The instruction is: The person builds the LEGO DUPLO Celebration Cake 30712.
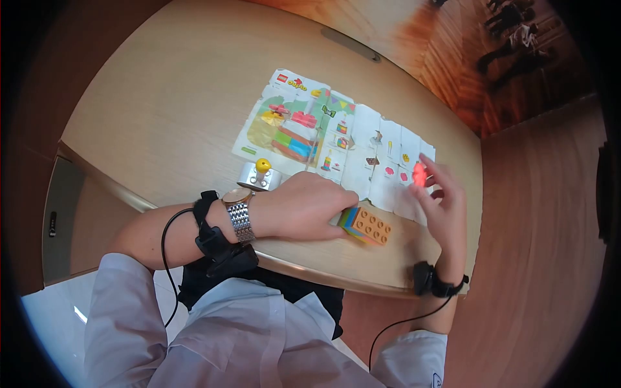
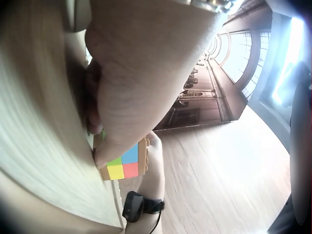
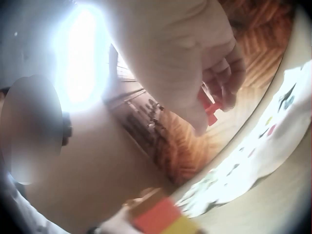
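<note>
My left hand (image 1: 304, 205) grips a stack of bricks with an orange studded brick (image 1: 371, 226) at one end. In the left wrist view, green, blue, yellow and red bricks (image 2: 130, 170) show beside the thumb of the left hand (image 2: 131, 83). My right hand (image 1: 445, 204) is raised to the right of the stack and pinches a red piece (image 1: 419, 174) between thumb and fingers. The right wrist view shows the right hand (image 3: 195, 63) with the red piece (image 3: 210, 107), apart from the stack (image 3: 158, 215).
An unfolded instruction sheet (image 1: 359, 123) lies on the wooden table (image 1: 174, 84). By the left wrist stands a grey piece (image 1: 253, 176) with a yellow round piece (image 1: 262, 165) on top. The table's near edge curves beneath my forearms.
</note>
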The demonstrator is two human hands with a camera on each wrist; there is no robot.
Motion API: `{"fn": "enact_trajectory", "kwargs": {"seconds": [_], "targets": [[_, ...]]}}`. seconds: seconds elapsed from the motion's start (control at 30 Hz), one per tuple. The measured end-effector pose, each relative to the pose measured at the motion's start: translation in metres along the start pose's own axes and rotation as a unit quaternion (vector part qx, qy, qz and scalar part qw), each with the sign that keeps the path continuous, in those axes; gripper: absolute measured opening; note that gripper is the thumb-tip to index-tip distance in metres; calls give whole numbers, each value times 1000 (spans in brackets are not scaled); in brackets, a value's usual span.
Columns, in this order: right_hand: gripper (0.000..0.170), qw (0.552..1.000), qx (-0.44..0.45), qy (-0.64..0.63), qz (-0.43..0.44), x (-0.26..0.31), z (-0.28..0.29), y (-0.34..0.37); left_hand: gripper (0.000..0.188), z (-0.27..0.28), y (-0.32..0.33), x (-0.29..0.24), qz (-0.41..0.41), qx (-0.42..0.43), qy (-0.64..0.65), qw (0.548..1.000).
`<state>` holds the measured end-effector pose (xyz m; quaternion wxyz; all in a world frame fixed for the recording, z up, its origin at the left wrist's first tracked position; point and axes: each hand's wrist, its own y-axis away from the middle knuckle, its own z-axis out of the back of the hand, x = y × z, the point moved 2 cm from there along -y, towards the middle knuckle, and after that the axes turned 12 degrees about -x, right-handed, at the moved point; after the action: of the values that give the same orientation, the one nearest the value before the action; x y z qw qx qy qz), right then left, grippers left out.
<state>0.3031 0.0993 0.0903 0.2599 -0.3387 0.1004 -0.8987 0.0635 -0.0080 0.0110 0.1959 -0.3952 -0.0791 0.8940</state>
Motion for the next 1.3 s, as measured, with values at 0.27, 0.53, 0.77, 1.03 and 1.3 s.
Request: {"fn": "enact_trajectory", "kwargs": {"seconds": [0.27,0.53,0.77,1.03,1.3], "targets": [[44,987,150,-17,49,60,3,49,34,0,0,-2,-4,-17,12,1000],[45,988,95,14,118,60,0,56,34,4,-2,-3,1,-9,12,1000],[46,987,131,48,73,58,-4,56,33,2,-1,-2,3,-1,4,1000],[39,964,101,148,195,78,0,51,36,11,-5,-12,38,49,3,998],[36,953,104,192,211,87,0,51,35,9,-2,-9,22,36,-3,999]]}}
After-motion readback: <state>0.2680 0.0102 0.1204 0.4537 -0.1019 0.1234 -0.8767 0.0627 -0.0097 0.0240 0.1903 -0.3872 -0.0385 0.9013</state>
